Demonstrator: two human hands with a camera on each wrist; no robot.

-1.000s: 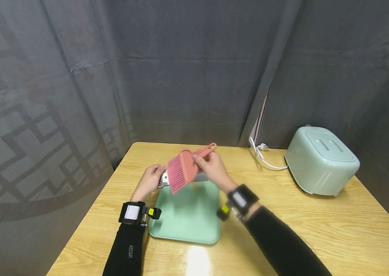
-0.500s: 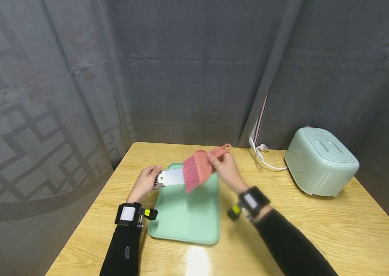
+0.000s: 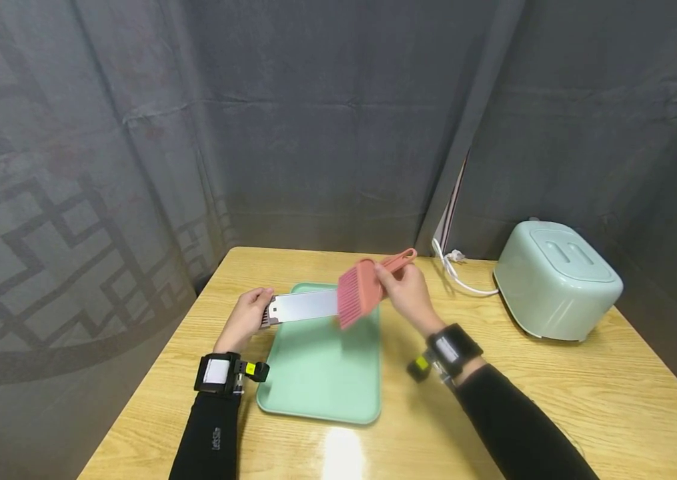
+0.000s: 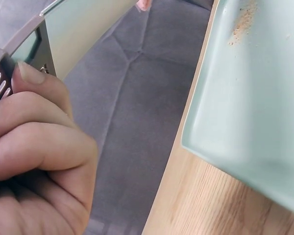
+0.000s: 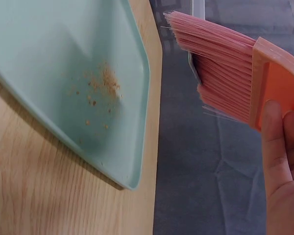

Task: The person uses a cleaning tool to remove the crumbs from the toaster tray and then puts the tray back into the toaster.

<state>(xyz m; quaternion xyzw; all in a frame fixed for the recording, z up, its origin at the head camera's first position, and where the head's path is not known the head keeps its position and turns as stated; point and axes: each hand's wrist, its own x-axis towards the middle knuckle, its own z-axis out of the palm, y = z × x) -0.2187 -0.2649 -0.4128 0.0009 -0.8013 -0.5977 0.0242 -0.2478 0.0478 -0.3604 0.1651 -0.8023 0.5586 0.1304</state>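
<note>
My left hand (image 3: 244, 320) grips the slotted end of a long, shiny metal crumb tray (image 3: 305, 307), held level above the green tray (image 3: 321, 380). A pink hand brush (image 3: 367, 289) is in my right hand (image 3: 407, 298), which pinches it where the head meets the handle. Its bristles lie over the crumb tray's right end, hiding that end in the head view. In the right wrist view, the bristles (image 5: 220, 63) point toward the metal strip. Brown crumbs (image 5: 107, 84) are scattered on the green tray beneath.
A mint-green toaster (image 3: 560, 280) stands at the right of the wooden table (image 3: 482, 413). Its white cord (image 3: 458, 277) runs left toward the table's back edge. Grey curtain (image 3: 338, 133) hangs behind.
My right hand has moved the brush rightward along the crumb tray, from near its slotted end to its far end. My left hand has shifted slightly left, and more of the metal shows.
</note>
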